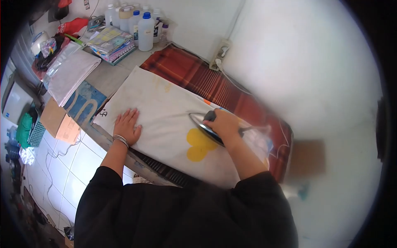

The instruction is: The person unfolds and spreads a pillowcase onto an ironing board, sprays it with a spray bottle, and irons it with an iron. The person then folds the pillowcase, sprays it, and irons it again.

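Note:
A white cloth (165,120) with a yellow printed shape (199,145) lies spread over the table, with some wrinkles between my hands. My right hand (224,124) is wrapped round the dark handle of an iron (208,129). The iron's pointed tip faces left, and its soleplate rests on the cloth beside the yellow print. My left hand (127,125) lies flat on the cloth's left part, fingers stretched out, with bangles at the wrist. At the right, part of the cloth is bunched near my right forearm.
A red plaid cloth (182,68) covers the table beneath. Bottles (146,33) and a stack of folded fabrics (111,43) stand at the back left, near a folded pale cloth (74,76). A power strip (220,54) with plugged cords hangs on the wall; a cardboard box (60,120) is left.

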`<action>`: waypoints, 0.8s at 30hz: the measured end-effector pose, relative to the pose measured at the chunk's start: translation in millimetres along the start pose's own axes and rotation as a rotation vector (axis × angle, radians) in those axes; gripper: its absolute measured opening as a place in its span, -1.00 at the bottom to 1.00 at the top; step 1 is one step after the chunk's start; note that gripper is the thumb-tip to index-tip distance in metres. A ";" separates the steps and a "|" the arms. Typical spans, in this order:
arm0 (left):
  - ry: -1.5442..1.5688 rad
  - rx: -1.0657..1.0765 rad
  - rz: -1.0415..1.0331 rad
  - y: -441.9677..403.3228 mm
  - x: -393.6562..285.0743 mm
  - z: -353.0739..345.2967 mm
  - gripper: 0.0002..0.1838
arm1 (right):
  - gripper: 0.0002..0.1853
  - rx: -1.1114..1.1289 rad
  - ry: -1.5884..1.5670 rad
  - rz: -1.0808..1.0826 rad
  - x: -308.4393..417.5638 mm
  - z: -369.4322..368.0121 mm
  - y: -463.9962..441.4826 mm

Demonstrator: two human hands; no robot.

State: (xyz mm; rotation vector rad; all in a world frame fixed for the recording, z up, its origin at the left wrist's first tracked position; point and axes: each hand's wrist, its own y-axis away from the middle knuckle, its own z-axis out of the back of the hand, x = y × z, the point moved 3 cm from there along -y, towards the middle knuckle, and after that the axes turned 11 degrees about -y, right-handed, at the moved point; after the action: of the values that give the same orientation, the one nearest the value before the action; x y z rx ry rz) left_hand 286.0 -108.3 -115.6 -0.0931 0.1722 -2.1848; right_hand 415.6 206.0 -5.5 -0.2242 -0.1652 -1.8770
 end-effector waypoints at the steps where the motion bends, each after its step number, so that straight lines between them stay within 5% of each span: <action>1: -0.001 0.011 0.001 1.3 0.6 -0.1 -0.38 | -0.50 0.001 -0.009 -0.072 -8.3 2.5 -7.3; 9: 0.022 -0.017 0.002 -0.6 -0.6 3.1 -0.38 | -0.48 0.093 0.034 -0.223 -40.9 19.8 -5.7; 15: 0.002 0.000 -0.003 -2.2 -4.1 4.8 -0.38 | -0.64 0.089 -0.588 -0.427 -197.2 120.3 70.9; 16: 0.006 -0.004 -0.024 -2.8 -5.5 5.9 -0.38 | -0.63 0.111 -0.493 -0.527 -226.3 143.5 85.6; 19: -0.018 -0.050 -0.029 -2.9 -6.9 5.1 -0.37 | -0.62 -0.137 -0.131 -0.631 -285.2 191.6 111.9; 22: -0.046 -0.069 -0.039 -3.2 -6.8 1.2 -0.37 | -0.64 -0.312 -0.096 -0.677 -265.0 214.8 104.7; 23: -0.058 -0.078 -0.052 -2.9 -7.4 0.8 -0.37 | -0.64 -0.376 -0.071 -0.536 -299.9 206.0 94.2; 24: -0.060 -0.074 -0.050 -2.7 -7.4 0.4 -0.37 | -0.64 -0.463 -0.364 -0.449 -322.9 184.7 83.3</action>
State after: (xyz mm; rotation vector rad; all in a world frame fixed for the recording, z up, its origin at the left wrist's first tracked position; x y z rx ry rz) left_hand 288.1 -100.8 -114.7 -0.2067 0.2189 -2.2226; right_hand 605.8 519.9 97.6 -0.9115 -0.0225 -2.2887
